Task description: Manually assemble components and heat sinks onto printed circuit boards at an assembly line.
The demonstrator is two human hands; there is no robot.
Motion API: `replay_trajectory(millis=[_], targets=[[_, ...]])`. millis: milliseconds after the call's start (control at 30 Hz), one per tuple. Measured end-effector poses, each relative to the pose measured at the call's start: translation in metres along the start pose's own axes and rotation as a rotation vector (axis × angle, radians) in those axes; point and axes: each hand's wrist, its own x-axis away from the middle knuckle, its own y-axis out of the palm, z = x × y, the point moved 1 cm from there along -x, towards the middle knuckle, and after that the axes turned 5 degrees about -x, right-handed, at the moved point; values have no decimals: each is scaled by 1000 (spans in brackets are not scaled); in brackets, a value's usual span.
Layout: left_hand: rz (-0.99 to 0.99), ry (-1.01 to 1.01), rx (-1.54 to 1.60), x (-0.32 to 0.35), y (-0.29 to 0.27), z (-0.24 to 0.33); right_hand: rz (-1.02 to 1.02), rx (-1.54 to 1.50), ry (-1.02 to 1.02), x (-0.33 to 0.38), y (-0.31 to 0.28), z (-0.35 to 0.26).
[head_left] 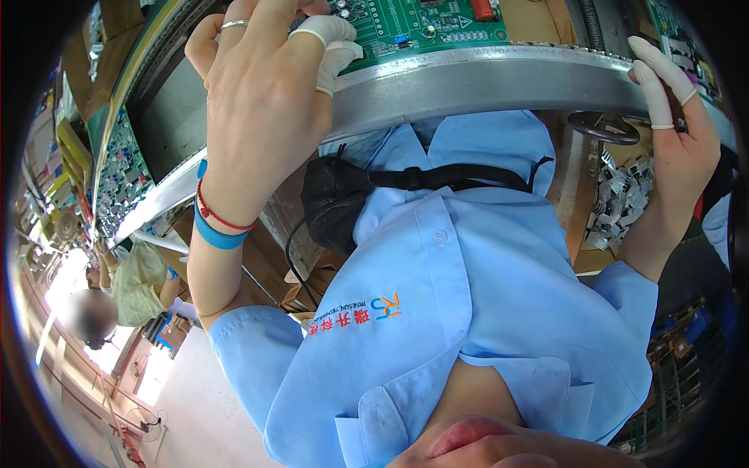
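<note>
A green circuit board [460, 37] with a red block, a blue part and small round components lies along the far side of a metal rail [484, 84]. Over its left end my left hand [261, 93] is bent, white finger cots on two fingers that come together at the board's near edge. Whatever sits between those fingertips is too small to make out. My right hand [679, 125] is at the rail's right end, its two cot-covered fingers close together beside another populated board [680, 48]. Anything pinched there cannot be made out either.
Beneath the rail at right, a cardboard box [576, 226] holds many small metal parts [620, 199]. A dark oval handle [602, 127] hangs under the rail. Another populated board [123, 175] stands at left. Farther left, a person [140, 285] is at work.
</note>
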Motion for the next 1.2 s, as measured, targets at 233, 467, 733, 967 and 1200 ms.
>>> replay_trajectory(millis=[233, 467, 733, 967, 1200], targets=[[164, 199, -268, 7, 11, 8, 162, -58, 68, 23, -10, 14], [60, 180, -257, 13, -2, -10, 460, 192, 401, 101, -69, 107], [153, 133, -159, 6, -5, -25, 276, 813, 659, 180, 0, 242], [215, 85, -139, 27, -2, -28, 149, 854, 734, 192, -2, 292], [229, 5, -64, 35, 0, -39, 618, -966, 707, 165, -50, 202]])
